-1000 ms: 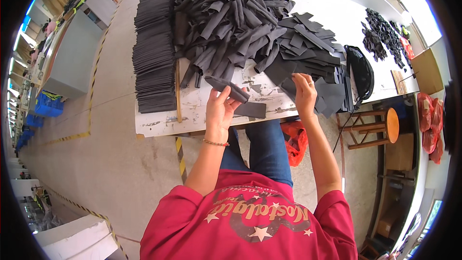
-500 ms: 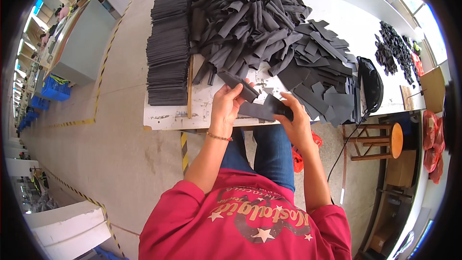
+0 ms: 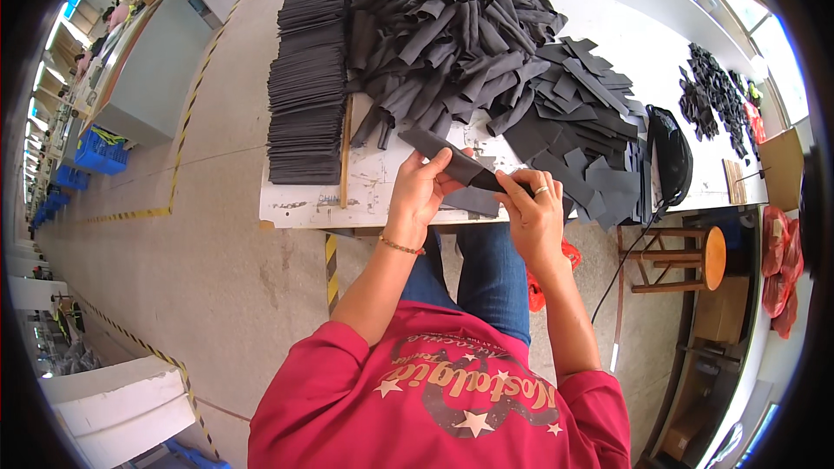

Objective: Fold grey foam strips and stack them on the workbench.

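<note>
Way off to my left there's a grey cabinet (image 3: 161,56) on the far side of the aisle and some blue crates (image 3: 95,149) on the floor past it, plus yellow-black tape lines (image 3: 178,169) running along the concrete. Down near my left side is a white box (image 3: 113,399).

Then comes my white worktable (image 3: 304,204), kinda scuffed up along the near edge. On its left end sits a tall neat stack of dark grey flat pieces (image 3: 308,78), with a wooden strip (image 3: 346,152) lying right beside it. Right of that, a big messy heap of rolled dark pieces (image 3: 443,35) takes up the far middle of the table.

My left hand (image 3: 421,195) is at the near edge of the table, fingers closed on the left part of a dark strip (image 3: 452,161), thumb on top. The strip runs slanted from far-left down to near-right, just above the tabletop, right in front of me. My right hand (image 3: 534,213) pinches its other end, so both hands are clamped on the same piece, close together but not touching each other. A flat dark piece (image 3: 473,201) lies on the table just under them.

Further right there's a spread of flat cut dark shapes (image 3: 582,130), then a black rounded thing (image 3: 671,156) at the table edge with a cable hanging down. A small pile of black bits (image 3: 708,91) sits far right. Below that, off the table, is a wooden stool (image 3: 686,259), and red bags (image 3: 782,265) at the far right.
</note>
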### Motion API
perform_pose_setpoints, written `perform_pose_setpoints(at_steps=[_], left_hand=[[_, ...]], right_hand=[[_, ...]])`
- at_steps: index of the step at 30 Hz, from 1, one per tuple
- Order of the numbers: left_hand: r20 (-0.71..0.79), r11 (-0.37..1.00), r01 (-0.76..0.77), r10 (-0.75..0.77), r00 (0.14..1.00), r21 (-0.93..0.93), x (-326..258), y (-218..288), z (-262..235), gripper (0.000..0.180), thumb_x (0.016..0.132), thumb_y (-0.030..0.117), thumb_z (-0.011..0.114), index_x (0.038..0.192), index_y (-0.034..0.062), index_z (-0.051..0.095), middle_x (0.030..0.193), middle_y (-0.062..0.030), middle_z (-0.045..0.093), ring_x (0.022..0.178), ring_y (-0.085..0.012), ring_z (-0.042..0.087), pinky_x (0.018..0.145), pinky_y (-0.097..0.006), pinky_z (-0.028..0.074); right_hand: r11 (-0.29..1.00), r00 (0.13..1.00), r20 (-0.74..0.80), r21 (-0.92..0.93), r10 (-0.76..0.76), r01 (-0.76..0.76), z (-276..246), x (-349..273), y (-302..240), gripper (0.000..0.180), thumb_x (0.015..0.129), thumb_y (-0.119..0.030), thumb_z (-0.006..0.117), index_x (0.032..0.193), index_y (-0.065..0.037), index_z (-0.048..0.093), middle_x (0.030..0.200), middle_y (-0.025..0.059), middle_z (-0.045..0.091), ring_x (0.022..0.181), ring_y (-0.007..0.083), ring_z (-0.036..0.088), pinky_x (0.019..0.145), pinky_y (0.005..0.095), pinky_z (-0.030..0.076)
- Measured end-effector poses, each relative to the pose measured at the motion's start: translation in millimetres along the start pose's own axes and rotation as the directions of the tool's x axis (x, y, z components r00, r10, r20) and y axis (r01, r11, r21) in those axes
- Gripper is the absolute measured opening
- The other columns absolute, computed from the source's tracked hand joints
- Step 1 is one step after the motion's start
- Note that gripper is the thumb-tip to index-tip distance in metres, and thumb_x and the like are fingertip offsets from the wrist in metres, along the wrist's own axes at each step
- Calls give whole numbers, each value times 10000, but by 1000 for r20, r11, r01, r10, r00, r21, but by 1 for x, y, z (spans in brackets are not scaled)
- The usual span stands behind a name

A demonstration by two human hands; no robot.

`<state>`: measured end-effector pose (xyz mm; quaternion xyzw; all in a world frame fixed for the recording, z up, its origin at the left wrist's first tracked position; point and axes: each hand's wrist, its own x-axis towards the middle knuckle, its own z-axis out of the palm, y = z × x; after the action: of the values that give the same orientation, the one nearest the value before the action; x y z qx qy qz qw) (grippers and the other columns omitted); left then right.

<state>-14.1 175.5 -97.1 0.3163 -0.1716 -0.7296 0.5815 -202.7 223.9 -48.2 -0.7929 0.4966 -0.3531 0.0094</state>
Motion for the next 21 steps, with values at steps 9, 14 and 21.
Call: perform_pose_setpoints(at_steps=[9,14,21], left_hand=[[17,992,-116,115,993,59,-14,-8,18,286,926,78,622,1149,-2,463,1128,-233,638,999,-300,675,828,-438,599],[138,986,-106,124,983,-130,-22,-13,30,386,919,135,658,1233,8,473,1095,-167,656,1124,-278,616,971,-414,499],[231,983,-169,180,956,-69,-18,-39,21,326,998,277,540,1114,-21,601,1031,-157,685,1124,-253,609,995,-364,458]], right_hand=[[986,997,-14,-150,-74,71,11,5,-13,499,712,-75,767,1191,-56,629,995,85,572,882,266,556,792,398,422],[949,989,27,279,147,-149,28,3,-31,561,735,-43,751,1253,-30,537,1106,195,567,988,385,556,854,451,466],[975,995,62,204,74,-85,39,-12,-22,397,723,3,718,1061,-14,512,1040,207,556,945,409,570,802,452,483]])
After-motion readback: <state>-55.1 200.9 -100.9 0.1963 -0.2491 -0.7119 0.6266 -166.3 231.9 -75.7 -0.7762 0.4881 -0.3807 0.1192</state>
